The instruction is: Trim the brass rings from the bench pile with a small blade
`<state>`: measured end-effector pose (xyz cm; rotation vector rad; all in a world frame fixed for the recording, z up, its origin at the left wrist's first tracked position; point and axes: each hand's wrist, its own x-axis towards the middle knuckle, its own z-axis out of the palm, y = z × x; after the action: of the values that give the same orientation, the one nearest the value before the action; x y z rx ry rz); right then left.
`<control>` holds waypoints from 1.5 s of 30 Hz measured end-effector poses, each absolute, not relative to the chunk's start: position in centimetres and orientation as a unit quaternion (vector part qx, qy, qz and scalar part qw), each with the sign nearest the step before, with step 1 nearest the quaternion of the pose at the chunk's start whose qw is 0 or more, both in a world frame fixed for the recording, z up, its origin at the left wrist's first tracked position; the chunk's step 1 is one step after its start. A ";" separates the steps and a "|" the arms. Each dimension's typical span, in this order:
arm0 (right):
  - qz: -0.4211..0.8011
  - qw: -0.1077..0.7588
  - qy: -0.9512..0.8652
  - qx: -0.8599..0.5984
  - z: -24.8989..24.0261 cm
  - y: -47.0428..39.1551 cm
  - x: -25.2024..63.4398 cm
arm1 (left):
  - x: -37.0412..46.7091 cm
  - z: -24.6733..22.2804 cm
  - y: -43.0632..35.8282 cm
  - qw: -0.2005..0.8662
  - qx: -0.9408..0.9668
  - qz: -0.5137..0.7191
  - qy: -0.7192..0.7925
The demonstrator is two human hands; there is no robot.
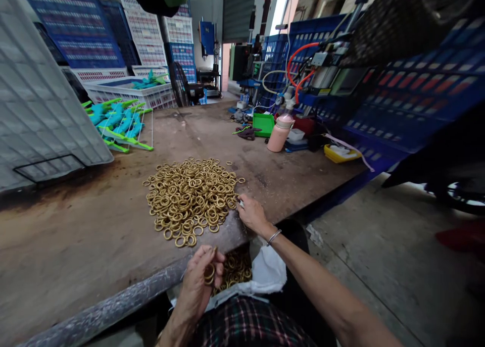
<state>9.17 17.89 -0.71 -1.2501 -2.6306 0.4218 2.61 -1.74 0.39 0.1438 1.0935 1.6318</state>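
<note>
A heap of brass-coloured rings (189, 195) lies on the brown worktable (189, 135). My left hand (202, 271) is curled around a few of these rings at the table's front edge, above an open white sack (269, 268) that holds more rings (237, 271). At the right edge of the heap, my right hand (252, 213) reaches down with its fingers bent together by the nearest rings. A metal bracelet is on that wrist. Whatever its fingertips hold, if anything, is too small to make out.
Turquoise and green plastic parts (121, 122) lie at the back left beside a grey crate (45, 94). A pink bottle (280, 133), a green tray (263, 125) and a yellow dish (341, 154) stand at the back right, near a machine with orange hoses (291, 66).
</note>
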 end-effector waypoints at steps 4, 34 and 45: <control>0.128 0.072 -0.896 -0.419 -0.7 17.7 8.4 | 2.4 0.6 -2.0 0.570 0.008 0.694 0.440; 0.464 0.133 -0.844 -0.234 0.7 9.2 9.2 | 1.3 -0.3 -1.6 0.345 0.192 0.632 0.667; 0.537 0.126 -0.798 -0.244 1.2 8.9 9.0 | 1.3 -0.4 -2.0 0.480 0.153 0.635 0.586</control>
<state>8.96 8.93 1.18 -0.7093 -2.3232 1.5632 1.29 -2.04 -0.40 0.3735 1.4286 1.5492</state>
